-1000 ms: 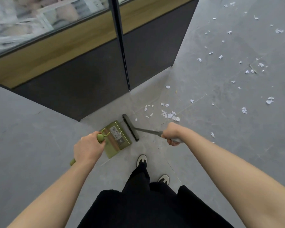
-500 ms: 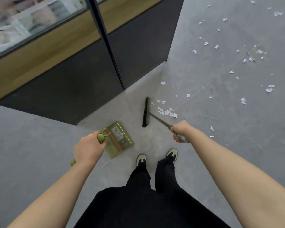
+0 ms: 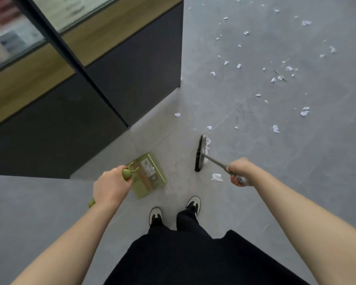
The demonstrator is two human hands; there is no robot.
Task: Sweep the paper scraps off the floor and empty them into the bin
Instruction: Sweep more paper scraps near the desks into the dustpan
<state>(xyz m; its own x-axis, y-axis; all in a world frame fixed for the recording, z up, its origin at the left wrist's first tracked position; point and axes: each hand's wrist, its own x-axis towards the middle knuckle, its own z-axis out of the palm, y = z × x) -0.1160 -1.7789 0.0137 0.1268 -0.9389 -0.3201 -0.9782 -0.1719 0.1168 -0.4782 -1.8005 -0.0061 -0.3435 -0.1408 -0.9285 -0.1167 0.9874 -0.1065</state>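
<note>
Olive-green dustpan [image 3: 150, 177] with white label and brown stripe. Black-bristled broom [image 3: 199, 154], grey handle. White paper scraps [image 3: 275, 128] speckling plain grey floor [image 3: 296, 182] toward one o'clock. Black trousers [image 3: 185, 254]; white-and-black shoes [image 3: 155, 215].

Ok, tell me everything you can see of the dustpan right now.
The dustpan is olive green and looks like plastic, a shallow rectangular tray with low walls. A white printed label and a brownish strip show on its inner face. It sits low over the grey floor, mouth turned toward the broom, with a gap between them; whether it touches the floor is unclear. A green handle with a rounded knob and small hook runs back through the left hand, which grips it. No scraps are visible inside.
</note>
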